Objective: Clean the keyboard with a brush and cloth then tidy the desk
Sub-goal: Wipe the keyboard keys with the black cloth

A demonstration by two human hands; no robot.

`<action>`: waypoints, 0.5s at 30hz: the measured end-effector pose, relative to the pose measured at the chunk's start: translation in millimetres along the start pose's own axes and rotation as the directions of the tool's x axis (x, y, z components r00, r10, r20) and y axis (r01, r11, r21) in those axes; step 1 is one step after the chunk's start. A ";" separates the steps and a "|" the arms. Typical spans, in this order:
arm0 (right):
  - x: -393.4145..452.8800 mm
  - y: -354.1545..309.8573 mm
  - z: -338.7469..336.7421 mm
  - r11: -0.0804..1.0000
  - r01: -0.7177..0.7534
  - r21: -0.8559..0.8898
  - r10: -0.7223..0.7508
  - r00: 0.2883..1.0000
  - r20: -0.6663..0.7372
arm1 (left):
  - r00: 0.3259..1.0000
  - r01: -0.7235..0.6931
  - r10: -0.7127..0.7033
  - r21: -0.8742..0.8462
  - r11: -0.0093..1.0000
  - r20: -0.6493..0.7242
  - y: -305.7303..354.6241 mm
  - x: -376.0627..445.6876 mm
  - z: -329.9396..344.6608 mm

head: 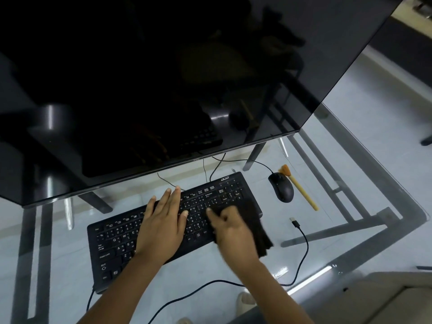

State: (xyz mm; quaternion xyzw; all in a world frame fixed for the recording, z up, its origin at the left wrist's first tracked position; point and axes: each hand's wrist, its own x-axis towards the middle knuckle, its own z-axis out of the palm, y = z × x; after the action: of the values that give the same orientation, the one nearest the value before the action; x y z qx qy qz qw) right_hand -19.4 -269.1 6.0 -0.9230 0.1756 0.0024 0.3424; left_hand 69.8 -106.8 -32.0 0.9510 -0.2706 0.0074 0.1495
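Glass desk [364,174] under me: my left hand [163,226] lies flat, fingers together, on the black Acer keyboard [117,244], my right hand [230,230] bunches a dark cloth [256,226] over its right keys, brush [301,188] at two o'clock beside the mouse [281,187].

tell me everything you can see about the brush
The brush has a slim, pale wooden-looking handle and a small tuft of orange bristles at its far end. It lies flat and untouched on the glass desk, angled with the bristles away from the person, just right of the black mouse and very close to it. Neither hand is near it.
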 end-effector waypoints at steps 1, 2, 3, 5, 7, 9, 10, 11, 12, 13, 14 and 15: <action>1.6 3.3 4.8 0.999 0.043 0.022 -0.043 0.999 -0.012 | 1.000 0.000 0.000 -0.004 1.000 0.001 0.7 0.2 -0.5; 3.4 2.9 0.9 0.999 0.037 -0.016 -0.037 0.999 0.017 | 1.000 -0.003 0.003 -0.014 1.000 0.003 1.6 0.7 -0.8; 8.2 10.1 -1.0 0.996 0.042 -0.078 -0.045 0.998 -0.037 | 1.000 -0.007 0.007 -0.023 1.000 0.004 2.4 0.9 -1.0; 13.5 23.6 -6.0 0.992 -0.115 -0.047 0.106 0.982 -0.157 | 1.000 -0.009 0.009 -0.026 1.000 0.003 1.6 0.3 -0.4; 10.0 26.5 -0.4 0.988 -0.088 -0.126 0.058 0.972 -0.229 | 1.000 -0.002 0.002 -0.011 1.000 -0.002 -0.7 -1.7 -0.2; -3.5 14.9 19.3 0.987 0.095 -0.132 -0.108 0.990 -0.091 | 1.000 0.003 -0.003 0.006 1.000 -0.001 -1.7 -1.7 -1.4; -9.1 12.0 24.2 0.974 0.143 -0.178 -0.148 0.989 -0.019 | 1.000 -0.003 0.003 0.004 1.000 0.000 -0.5 -0.9 -1.5; -9.1 14.6 22.0 0.962 0.158 -0.222 -0.165 0.986 -0.014 | 1.000 -0.011 0.011 -0.002 1.000 0.002 0.5 -0.3 -1.5; -2.5 19.6 14.2 0.973 0.102 -0.206 -0.116 0.991 -0.060 | 1.000 -0.016 0.016 -0.008 1.000 0.002 0.7 -0.1 -1.4; 6.2 29.6 6.5 0.988 -0.011 -0.155 -0.013 0.988 -0.155 | 1.000 -0.018 0.018 -0.010 1.000 0.001 0.6 0.1 -1.0; 16.0 38.5 -1.2 0.983 -0.115 -0.141 0.080 0.969 -0.233 | 1.000 -0.020 0.020 -0.003 1.000 0.001 0.2 0.2 -0.9; 24.1 41.4 -8.1 0.970 -0.188 -0.153 0.138 0.947 -0.289 | 1.000 -0.021 0.021 0.009 1.000 0.001 -0.4 0.2 -0.9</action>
State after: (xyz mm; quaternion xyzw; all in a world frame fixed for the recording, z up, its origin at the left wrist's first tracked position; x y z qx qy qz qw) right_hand -11.3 -311.1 -16.9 -0.9235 0.2965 -0.0823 0.2291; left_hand 70.2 -106.4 -31.2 0.9488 -0.2806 0.0100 0.1448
